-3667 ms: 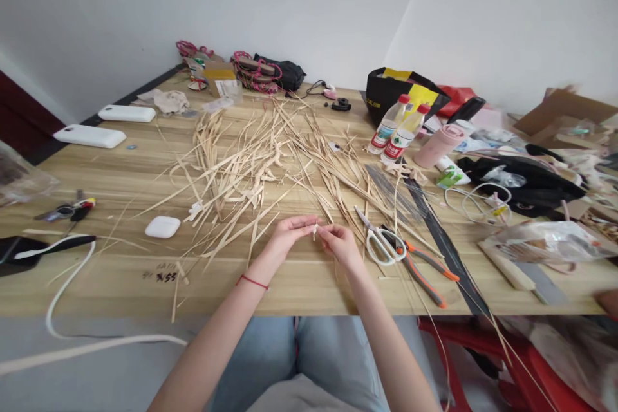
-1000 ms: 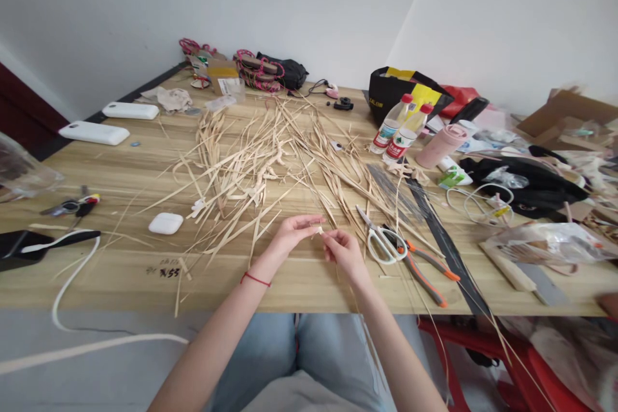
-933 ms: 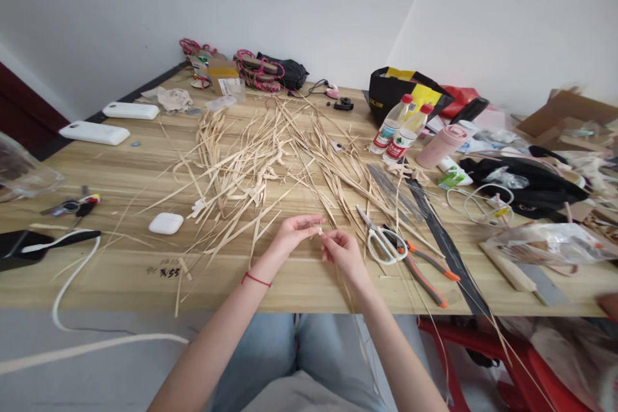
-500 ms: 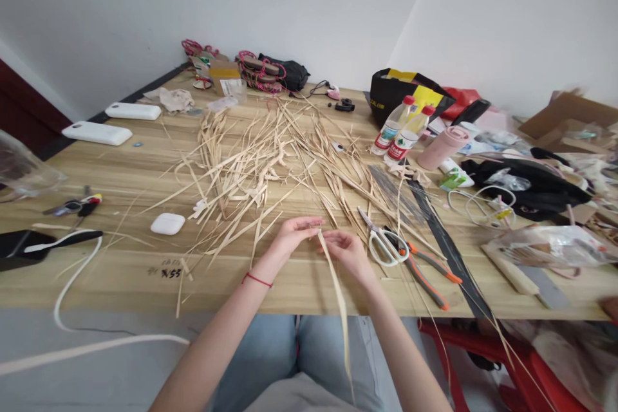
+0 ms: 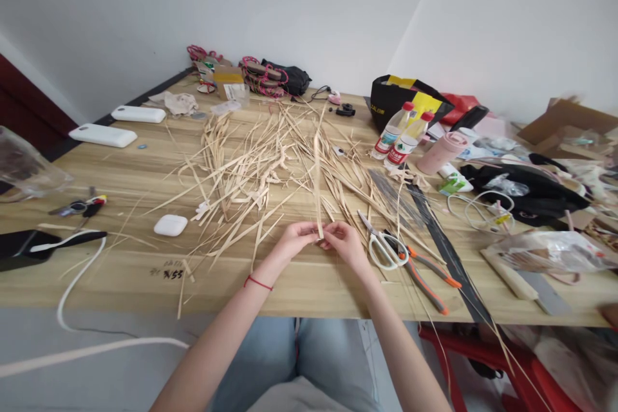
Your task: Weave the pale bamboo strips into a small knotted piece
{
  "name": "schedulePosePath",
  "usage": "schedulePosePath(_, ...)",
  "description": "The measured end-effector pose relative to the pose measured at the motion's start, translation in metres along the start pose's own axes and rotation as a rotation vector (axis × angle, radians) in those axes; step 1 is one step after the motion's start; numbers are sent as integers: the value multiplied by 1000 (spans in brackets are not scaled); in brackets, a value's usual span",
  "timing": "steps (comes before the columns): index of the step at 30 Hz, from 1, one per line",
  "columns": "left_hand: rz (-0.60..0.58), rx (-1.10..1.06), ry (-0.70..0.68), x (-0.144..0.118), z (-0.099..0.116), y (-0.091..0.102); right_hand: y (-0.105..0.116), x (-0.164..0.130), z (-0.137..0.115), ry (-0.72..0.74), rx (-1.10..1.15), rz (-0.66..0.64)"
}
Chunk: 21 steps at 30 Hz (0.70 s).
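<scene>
Near the table's front edge, my left hand (image 5: 300, 236) and my right hand (image 5: 342, 241) meet fingertip to fingertip. Both are closed in a pinch on the lower end of a pale, flat straw strip (image 5: 317, 174). The strip stands up from my fingers and points away from me. Behind it a loose heap of similar straw strips (image 5: 241, 167) spreads over the table, with a twisted, braided-looking piece (image 5: 270, 174) among them. White-handled scissors (image 5: 386, 251) and orange-and-grey pliers (image 5: 427, 280) lie just right of my right hand.
Two water bottles (image 5: 403, 141), a pink tumbler (image 5: 441, 151) and a black bag (image 5: 386, 103) stand at the right back. A white earbud case (image 5: 170, 225) and two white devices (image 5: 103, 135) lie left. A white cable (image 5: 72, 290) hangs over the front edge.
The straw strip has swung from hanging down toward my lap to standing up, pointing away from me. My hands have drawn closer around its end. The view has shifted slightly.
</scene>
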<state>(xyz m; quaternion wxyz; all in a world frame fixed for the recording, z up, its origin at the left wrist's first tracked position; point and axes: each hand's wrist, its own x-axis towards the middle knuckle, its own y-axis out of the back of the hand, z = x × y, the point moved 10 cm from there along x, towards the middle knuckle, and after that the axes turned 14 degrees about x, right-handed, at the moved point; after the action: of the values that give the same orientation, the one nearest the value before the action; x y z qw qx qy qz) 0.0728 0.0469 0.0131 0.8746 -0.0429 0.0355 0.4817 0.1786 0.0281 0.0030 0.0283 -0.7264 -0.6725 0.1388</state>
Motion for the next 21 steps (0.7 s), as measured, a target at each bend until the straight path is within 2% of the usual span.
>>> schedulePosePath(6,-38,15,4,-2,2,-6,8,-2,0,24,8,54)
schedulePosePath(8,-5,23,-18,-2,2,-3,9,-4,0,34,19,75)
schedulePosePath(13,95,84,-12,0,-2,7,-1,-8,1,-16,97,37)
schedulePosePath(18,121,83,-10,-1,-1,11,-8,-15,-2,-56,220,-20)
schedulePosePath(21,96,92,-27,-1,0,7,-8,-18,-1,-65,238,-11)
